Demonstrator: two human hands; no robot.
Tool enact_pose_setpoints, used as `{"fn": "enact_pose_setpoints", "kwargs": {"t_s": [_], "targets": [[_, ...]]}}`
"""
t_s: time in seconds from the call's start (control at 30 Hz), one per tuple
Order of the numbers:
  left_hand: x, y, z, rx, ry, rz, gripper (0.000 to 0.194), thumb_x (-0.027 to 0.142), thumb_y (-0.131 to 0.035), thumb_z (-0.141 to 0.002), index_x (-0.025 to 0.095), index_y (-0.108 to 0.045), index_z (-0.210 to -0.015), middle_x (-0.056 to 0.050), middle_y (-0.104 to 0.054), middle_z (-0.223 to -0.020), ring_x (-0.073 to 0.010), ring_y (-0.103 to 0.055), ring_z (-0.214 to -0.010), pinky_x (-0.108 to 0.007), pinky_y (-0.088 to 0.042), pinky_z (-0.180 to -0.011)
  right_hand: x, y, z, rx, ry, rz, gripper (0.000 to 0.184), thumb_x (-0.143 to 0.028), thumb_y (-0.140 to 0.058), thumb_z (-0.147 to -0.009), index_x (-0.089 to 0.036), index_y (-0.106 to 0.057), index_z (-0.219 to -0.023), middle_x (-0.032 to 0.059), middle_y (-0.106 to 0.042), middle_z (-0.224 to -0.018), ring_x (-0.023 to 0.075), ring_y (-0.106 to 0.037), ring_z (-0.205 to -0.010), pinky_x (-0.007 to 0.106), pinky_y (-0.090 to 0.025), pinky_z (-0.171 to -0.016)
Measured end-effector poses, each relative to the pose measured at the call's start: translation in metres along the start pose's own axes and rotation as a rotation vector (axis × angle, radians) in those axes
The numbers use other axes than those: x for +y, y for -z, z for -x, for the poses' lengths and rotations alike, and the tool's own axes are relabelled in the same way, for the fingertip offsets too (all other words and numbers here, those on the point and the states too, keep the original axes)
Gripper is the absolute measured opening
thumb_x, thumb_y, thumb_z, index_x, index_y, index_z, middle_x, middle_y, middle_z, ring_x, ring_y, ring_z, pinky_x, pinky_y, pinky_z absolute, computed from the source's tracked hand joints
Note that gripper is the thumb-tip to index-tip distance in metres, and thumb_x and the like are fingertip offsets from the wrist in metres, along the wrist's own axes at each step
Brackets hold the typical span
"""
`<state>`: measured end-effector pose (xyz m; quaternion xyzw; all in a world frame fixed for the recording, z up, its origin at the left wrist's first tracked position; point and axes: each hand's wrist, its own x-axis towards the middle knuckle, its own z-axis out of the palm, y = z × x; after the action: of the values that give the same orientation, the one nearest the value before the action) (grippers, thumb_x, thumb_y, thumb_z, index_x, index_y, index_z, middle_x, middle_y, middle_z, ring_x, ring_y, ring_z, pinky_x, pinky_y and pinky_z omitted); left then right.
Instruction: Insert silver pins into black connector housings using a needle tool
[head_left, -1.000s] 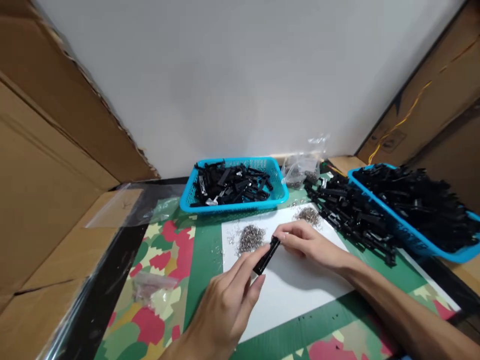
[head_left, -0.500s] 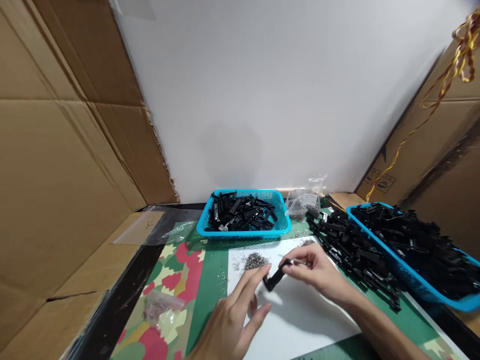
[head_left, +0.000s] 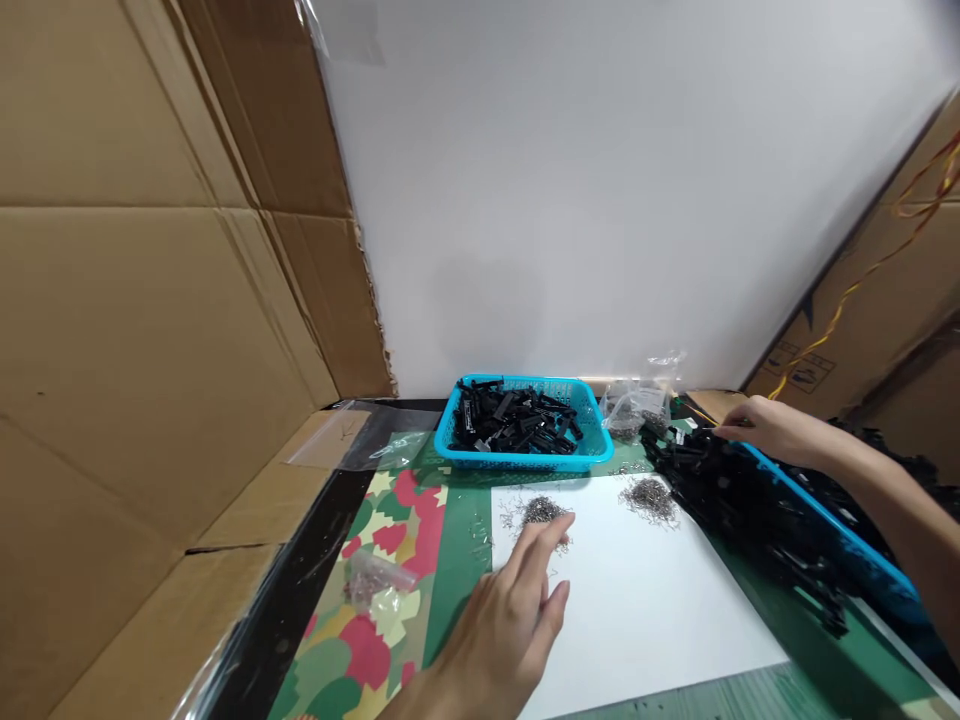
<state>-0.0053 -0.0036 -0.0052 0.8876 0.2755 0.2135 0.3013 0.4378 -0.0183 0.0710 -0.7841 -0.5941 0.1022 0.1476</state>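
loose pile of black parts [head_left: 705,475] at two o'clock of the white sheet [head_left: 645,600]. the right hand [head_left: 780,430] has moved from above the sheet to the pile's far end, fingers drawn narrow; whether they grip a part cannot be told. the left hand [head_left: 499,625], fingers spread and nothing seen in them, lies near small metal pieces [head_left: 544,510]; no part now spans both hands, which suggests a pause in two-handed handling. blue basket [head_left: 525,462] at eleven o'clock; green-covered bench [head_left: 459,535] beneath; white panel [head_left: 570,220] at twelve, cardboard [head_left: 150,330] at ten.
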Motion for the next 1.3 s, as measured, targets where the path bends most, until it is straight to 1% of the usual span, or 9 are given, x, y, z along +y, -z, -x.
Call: {"fn": "enact_pose_setpoints", "kwargs": {"t_s": [0.2, 0.37, 0.5, 0.67, 0.77, 0.93, 1.1, 1.2, 1.3], "targets": [[0.000, 0.001, 0.002, -0.046, -0.012, -0.018, 0.050, 0.019, -0.044, -0.109, 0.038, -0.044, -0.155, -0.005, -0.060, -0.146, -0.0206, -0.075, -0.097, -0.033, -0.058, -0.082, -0.056, 0.007, -0.007, 0.009, 0.223, 0.026, 0.035, -0.034, -0.046, -0.102, -0.019, -0.063, -0.076, 0.0091, -0.067, -0.067, 0.0178, -0.056, -0.060, 0.032, -0.038, -0.060], [0.000, 0.000, 0.004, -0.066, -0.058, -0.042, 0.034, 0.016, -0.043, -0.108, 0.031, -0.063, -0.132, -0.003, -0.065, -0.133, -0.0181, -0.073, -0.085, -0.032, -0.056, -0.078, -0.143, -0.038, -0.023, -0.109, 0.526, 0.005, 0.032, -0.028, -0.043, -0.107, -0.020, -0.073, -0.101, 0.0065, -0.076, -0.090, 0.0169, -0.063, -0.074, 0.029, -0.045, -0.069], [-0.002, -0.001, 0.005, -0.052, -0.084, -0.055, 0.033, 0.013, -0.046, -0.105, 0.029, -0.066, -0.126, -0.002, -0.067, -0.129, -0.0147, -0.069, -0.075, -0.030, -0.055, -0.073, -0.179, -0.081, -0.050, -0.087, 0.566, 0.071, 0.025, -0.008, -0.065, -0.086, -0.018, -0.081, -0.103, 0.0102, -0.080, -0.089, 0.0219, -0.070, -0.081, 0.033, -0.046, -0.077], [-0.003, -0.001, 0.006, -0.040, -0.097, -0.049, 0.035, 0.011, -0.048, -0.101, 0.028, -0.069, -0.124, -0.002, -0.069, -0.128, -0.0138, -0.067, -0.069, -0.029, -0.054, -0.069, -0.186, -0.106, -0.067, 0.005, 0.537, 0.045, 0.020, -0.002, -0.074, -0.071, -0.017, -0.082, -0.082, 0.0133, -0.080, -0.081, 0.0288, -0.074, -0.088, 0.037, -0.045, -0.087], [-0.001, 0.000, 0.006, -0.005, -0.075, 0.013, 0.036, 0.014, -0.047, -0.104, 0.029, -0.067, -0.129, -0.003, -0.069, -0.128, -0.0157, -0.070, -0.077, -0.029, -0.055, -0.075, -0.182, -0.100, -0.059, 0.106, 0.471, -0.080, 0.013, -0.012, -0.069, -0.085, -0.017, -0.081, -0.088, 0.0120, -0.075, -0.078, 0.0258, -0.068, -0.080, 0.036, -0.043, -0.078], [0.001, -0.003, 0.007, 0.137, 0.026, 0.256, 0.042, 0.029, -0.052, -0.110, 0.034, -0.050, -0.152, -0.004, -0.067, -0.131, -0.0153, -0.067, -0.081, -0.027, -0.053, -0.071, -0.175, -0.078, -0.014, 0.172, 0.340, -0.402, 0.038, -0.047, -0.052, -0.106, -0.014, -0.069, -0.117, -0.0051, -0.044, -0.059, 0.0136, -0.035, -0.052, 0.029, -0.028, -0.054], [-0.002, -0.008, 0.002, 0.292, 0.140, 0.478, 0.067, 0.048, -0.067, -0.106, 0.034, -0.034, -0.163, -0.010, -0.058, -0.147, -0.0165, -0.066, -0.088, -0.028, -0.051, -0.069, -0.186, -0.094, 0.048, -0.256, 0.124, -1.389, 0.042, -0.049, -0.090, -0.082, -0.019, -0.068, -0.102, -0.0143, -0.021, -0.057, 0.0080, -0.013, -0.053, 0.028, -0.015, -0.051], [-0.003, -0.008, -0.004, 0.241, 0.126, 0.477, 0.048, 0.050, -0.065, -0.107, 0.025, -0.057, -0.146, -0.008, -0.068, -0.131, -0.0182, -0.065, -0.088, -0.029, -0.049, -0.074, -0.190, -0.113, 0.070, -0.429, 0.008, -1.556, 0.039, -0.044, -0.093, -0.081, -0.020, -0.069, -0.098, -0.0152, -0.020, -0.054, 0.0071, -0.011, -0.051, 0.027, -0.013, -0.051], [-0.001, -0.006, -0.008, 0.212, 0.137, 0.464, 0.037, 0.051, -0.060, -0.109, 0.020, -0.067, -0.127, -0.004, -0.072, -0.103, -0.0186, -0.062, -0.082, -0.029, -0.047, -0.074, -0.184, -0.123, 0.073, -0.441, -0.033, -1.542, 0.040, -0.043, -0.096, -0.078, -0.018, -0.071, -0.095, -0.0147, -0.025, -0.053, 0.0067, -0.012, -0.052, 0.027, -0.012, -0.051]]}}
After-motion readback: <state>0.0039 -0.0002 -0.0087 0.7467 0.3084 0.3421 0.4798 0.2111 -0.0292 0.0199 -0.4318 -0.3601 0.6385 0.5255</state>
